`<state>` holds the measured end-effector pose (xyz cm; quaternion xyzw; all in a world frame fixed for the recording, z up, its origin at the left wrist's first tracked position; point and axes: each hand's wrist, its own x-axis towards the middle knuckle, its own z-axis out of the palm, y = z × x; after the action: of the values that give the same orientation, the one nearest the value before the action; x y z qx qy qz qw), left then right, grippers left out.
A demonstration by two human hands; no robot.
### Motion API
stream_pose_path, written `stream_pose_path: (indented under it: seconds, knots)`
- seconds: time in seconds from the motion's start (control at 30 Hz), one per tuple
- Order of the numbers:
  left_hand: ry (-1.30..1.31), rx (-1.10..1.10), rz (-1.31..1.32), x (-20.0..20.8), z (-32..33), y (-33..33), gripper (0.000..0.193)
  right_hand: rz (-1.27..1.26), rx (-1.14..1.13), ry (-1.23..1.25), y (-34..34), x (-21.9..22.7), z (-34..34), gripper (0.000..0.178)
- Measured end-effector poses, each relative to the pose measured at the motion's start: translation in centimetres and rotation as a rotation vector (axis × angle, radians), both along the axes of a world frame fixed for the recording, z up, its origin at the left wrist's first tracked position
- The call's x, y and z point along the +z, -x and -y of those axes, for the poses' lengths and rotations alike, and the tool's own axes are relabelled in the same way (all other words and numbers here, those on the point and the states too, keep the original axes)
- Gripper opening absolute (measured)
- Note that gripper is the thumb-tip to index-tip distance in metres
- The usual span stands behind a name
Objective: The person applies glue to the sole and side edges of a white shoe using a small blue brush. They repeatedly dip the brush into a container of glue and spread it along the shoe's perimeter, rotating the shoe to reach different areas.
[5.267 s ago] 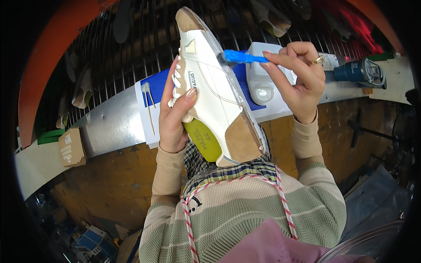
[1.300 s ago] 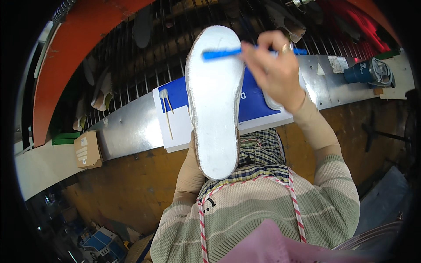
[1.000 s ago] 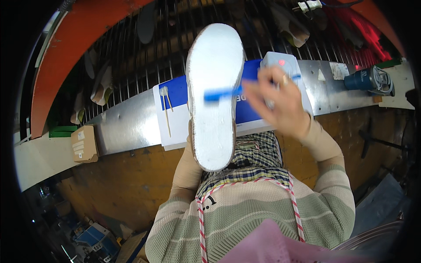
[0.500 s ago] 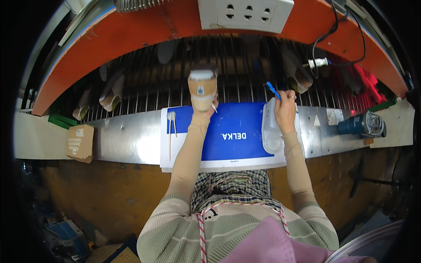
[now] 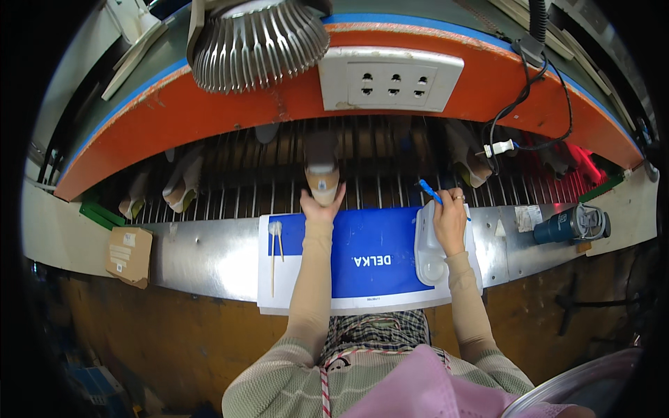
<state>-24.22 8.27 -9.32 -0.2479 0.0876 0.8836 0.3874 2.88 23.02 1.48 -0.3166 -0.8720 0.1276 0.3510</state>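
Tan-and-white shoe (image 5: 322, 182) sits heel-first on the dark slatted conveyor rack (image 5: 390, 188), at arm's length beyond the blue-and-white work mat (image 5: 369, 261). Left hand (image 5: 320, 207) reaches out straight, fingers cupped around the shoe's near end, holding it on the slats. Right hand (image 5: 449, 219) is closed on a thin blue-handled brush (image 5: 431, 195), poised over the translucent white plastic glue container (image 5: 431, 244) at the mat's right edge. Judged step: setting the shoe on the rack, brush going to the container. Next move likely calls for a clean release so the shoe rests steady between neighbouring shoes (image 5: 182, 187). Two wooden sticks (image 5: 276, 254) lie on the mat's left side.
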Motion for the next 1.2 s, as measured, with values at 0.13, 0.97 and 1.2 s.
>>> stream_pose_path:
  seconds: [0.13, 0.97, 1.2]
  knots:
    - [-0.036, -0.01, 0.027, -1.9, -0.8, 2.3, 0.073, -0.029, -0.002, -0.007, 0.0, 0.1, 0.2, 0.005]
    - [0.023, -0.126, -0.598, 1.0, 5.1, 17.6, 0.072, 0.037, 0.034, -0.028, -0.2, 0.3, 0.4, 0.008]
    - [0.047, -0.083, -0.559, 1.4, -0.5, 26.2, 0.067, 0.087, -0.008, -0.039, -0.3, 0.6, 0.6, 0.012]
